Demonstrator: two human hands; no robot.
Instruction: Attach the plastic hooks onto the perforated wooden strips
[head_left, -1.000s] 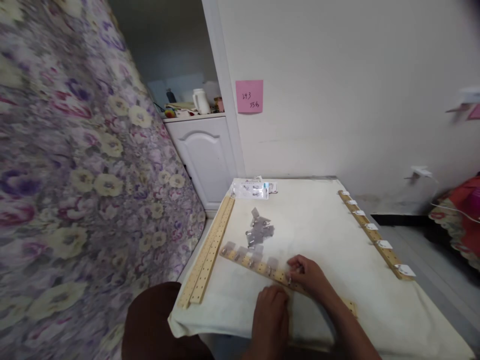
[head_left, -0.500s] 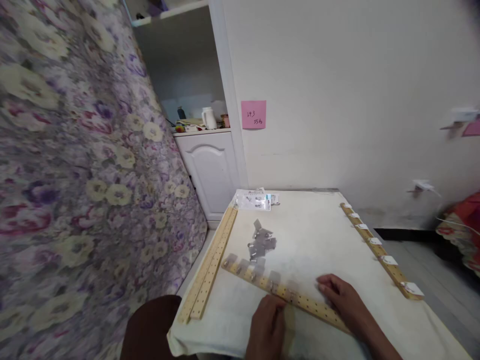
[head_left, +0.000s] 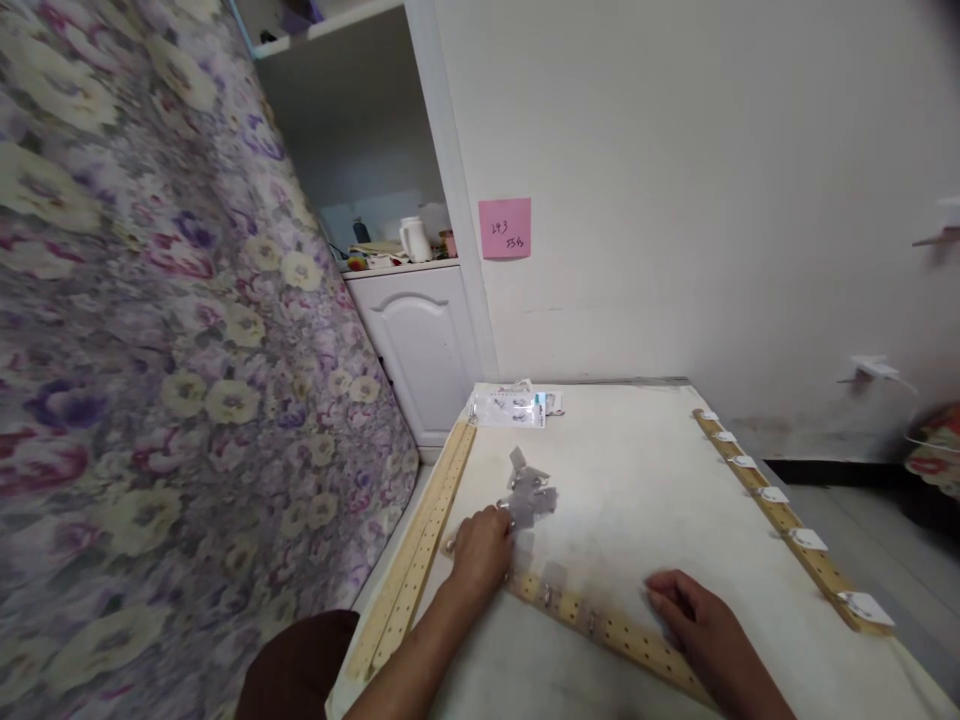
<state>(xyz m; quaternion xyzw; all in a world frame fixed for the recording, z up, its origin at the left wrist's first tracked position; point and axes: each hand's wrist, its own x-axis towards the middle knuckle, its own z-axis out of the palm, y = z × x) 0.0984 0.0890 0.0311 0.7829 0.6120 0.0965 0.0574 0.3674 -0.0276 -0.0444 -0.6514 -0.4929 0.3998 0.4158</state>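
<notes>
A wooden strip with rows of holes (head_left: pixel 634 640) lies slanted across the near part of the table, with several clear plastic hooks (head_left: pixel 551 585) along it. My left hand (head_left: pixel 484 548) is over the strip's far left end, at the near edge of a loose pile of clear hooks (head_left: pixel 531 495). Its fingers bend downward and the tips are hidden. My right hand (head_left: pixel 688 612) hovers by the strip's right end, fingers curled in toward the thumb; anything between them is too small to make out.
Two more perforated wooden strips (head_left: pixel 420 560) lie along the table's left edge. Another strip (head_left: pixel 787 522) bearing several white hooks runs along the right edge. Clear packaging (head_left: pixel 508 408) lies at the back left. A floral curtain (head_left: pixel 187 350) hangs at left; a brown seat (head_left: pixel 296 665) is below.
My left hand has moved forward and left, from the strip's near side to the hook pile. My right hand has barely moved. The view has shifted slightly.
</notes>
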